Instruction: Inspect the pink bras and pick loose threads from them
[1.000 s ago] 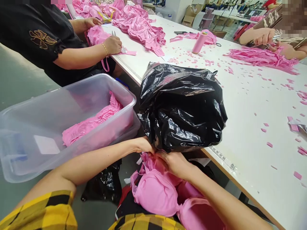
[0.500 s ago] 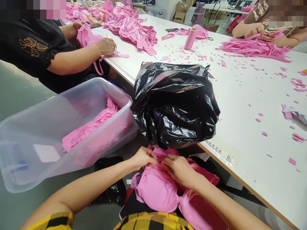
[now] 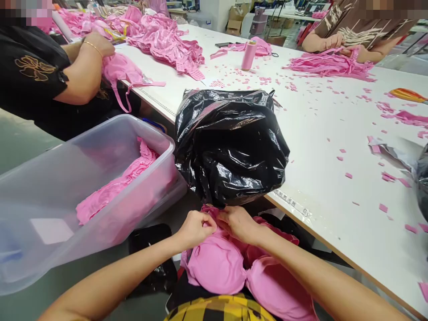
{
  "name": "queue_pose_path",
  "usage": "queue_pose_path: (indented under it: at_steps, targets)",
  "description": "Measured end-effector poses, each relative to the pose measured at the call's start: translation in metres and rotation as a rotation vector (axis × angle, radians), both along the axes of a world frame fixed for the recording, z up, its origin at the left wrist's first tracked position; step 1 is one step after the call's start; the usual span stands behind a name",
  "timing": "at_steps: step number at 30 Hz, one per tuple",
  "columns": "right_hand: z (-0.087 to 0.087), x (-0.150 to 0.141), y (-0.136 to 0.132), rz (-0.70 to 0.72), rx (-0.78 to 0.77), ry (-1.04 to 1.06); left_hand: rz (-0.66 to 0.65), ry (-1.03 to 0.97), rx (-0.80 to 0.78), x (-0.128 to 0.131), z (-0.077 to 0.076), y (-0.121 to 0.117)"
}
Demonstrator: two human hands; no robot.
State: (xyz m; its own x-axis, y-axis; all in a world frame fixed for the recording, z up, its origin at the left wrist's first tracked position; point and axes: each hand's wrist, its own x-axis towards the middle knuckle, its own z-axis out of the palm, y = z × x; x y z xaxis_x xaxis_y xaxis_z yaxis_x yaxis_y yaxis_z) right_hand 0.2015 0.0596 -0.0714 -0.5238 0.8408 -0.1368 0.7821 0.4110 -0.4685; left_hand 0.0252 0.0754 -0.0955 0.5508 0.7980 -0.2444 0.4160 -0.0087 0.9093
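Pink bras [image 3: 216,265] lie in a heap on my lap, cups facing up, below the edge of the table. My left hand [image 3: 197,228] pinches pink bra fabric at the far side of the heap, thumb and forefinger together. Close beside it on the right, my right hand [image 3: 239,225] has its fingers bent down onto the same fabric; the fingertips are partly hidden. Just beyond both hands a shiny black plastic bag [image 3: 230,147] bulges over the table edge.
A clear plastic tub [image 3: 100,129] at left holds folded pink bras [image 3: 117,187]. The white table [image 3: 321,156] carries pink scraps, a thread cone [image 3: 248,55], a bra pile [image 3: 163,40] and pink straps [image 3: 331,64]. Two people work at left [image 3: 36,67] and far right [image 3: 368,26].
The view has shifted slightly right. My hands stay close together on the pink fabric, the right one a little further forward. The person at left has drawn their hand back from the table edge.
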Motion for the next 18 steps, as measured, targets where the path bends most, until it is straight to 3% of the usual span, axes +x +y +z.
queue_pose_path:
  at_steps: [3,5,10,12,15,18]
  targets:
    - [0.001,-0.004,0.004,-0.046,-0.037,0.038,-0.132,-0.057,0.356,0.0,0.004,-0.011]
    - [0.0,-0.008,0.006,-0.085,-0.066,0.062,-0.1,-0.041,0.357,0.001,-0.001,-0.013]
    - [0.0,-0.013,0.01,-0.199,-0.083,0.071,0.171,0.031,-0.14,0.003,-0.024,-0.003]
    - [0.004,-0.013,0.004,-0.229,-0.053,0.063,0.224,-0.024,-0.243,0.003,-0.029,0.002]
    - [0.005,-0.013,-0.013,-0.216,-0.007,-0.036,0.293,-0.107,-0.351,0.004,-0.029,0.007]
    - [-0.002,-0.015,-0.027,-0.175,-0.013,-0.158,0.372,-0.199,-0.555,0.006,-0.026,0.009]
